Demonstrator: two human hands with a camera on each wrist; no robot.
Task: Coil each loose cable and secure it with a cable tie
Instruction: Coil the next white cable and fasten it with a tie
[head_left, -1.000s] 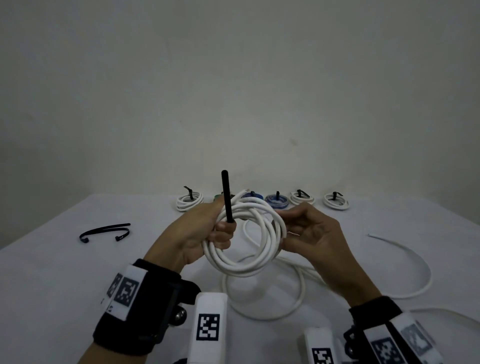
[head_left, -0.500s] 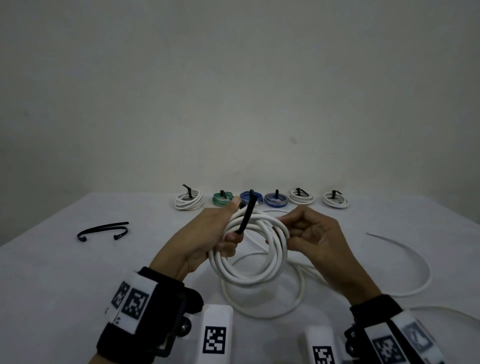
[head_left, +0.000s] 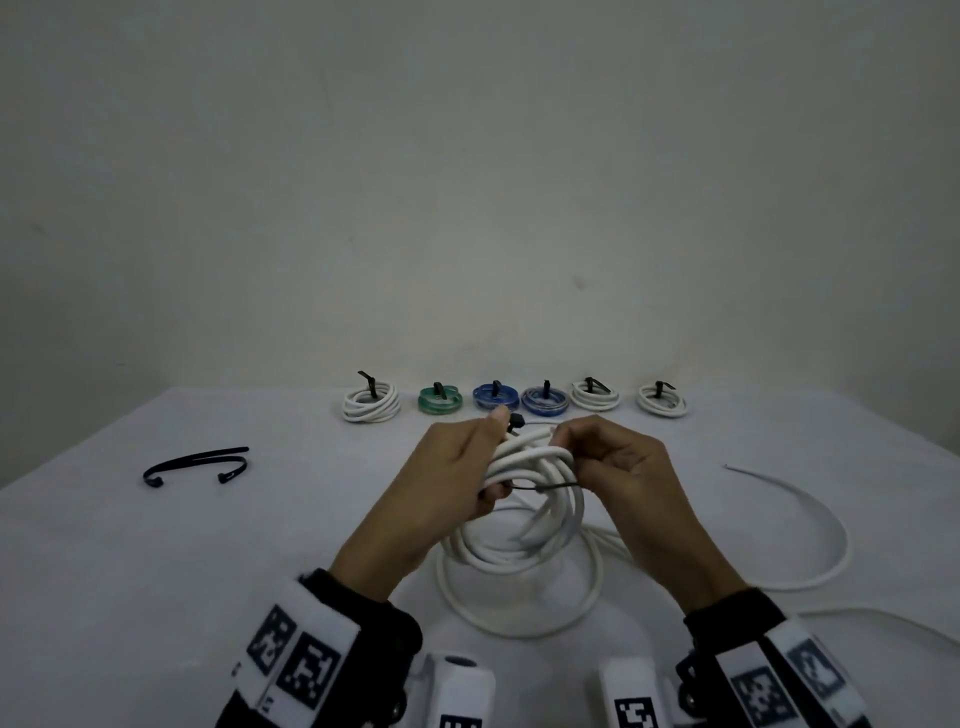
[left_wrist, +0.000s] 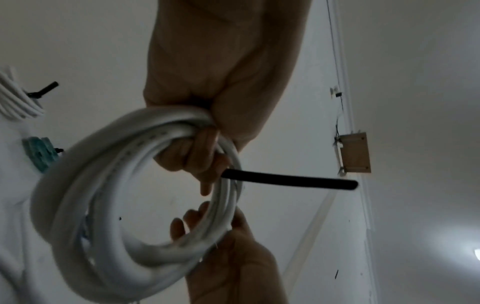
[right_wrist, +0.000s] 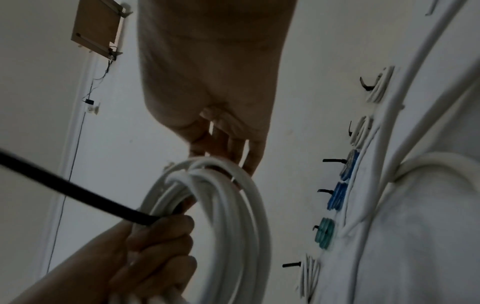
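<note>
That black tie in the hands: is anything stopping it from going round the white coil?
Nothing visible blocks it. The left hand grips the coil and the tie, which already lies across the strands toward the right hand. Whether the tie is fastened cannot be told.

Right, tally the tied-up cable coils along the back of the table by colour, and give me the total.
White tied cable coils: 3
Green tied cable coil: 1
Blue tied cable coils: 2
Total: 6
</note>
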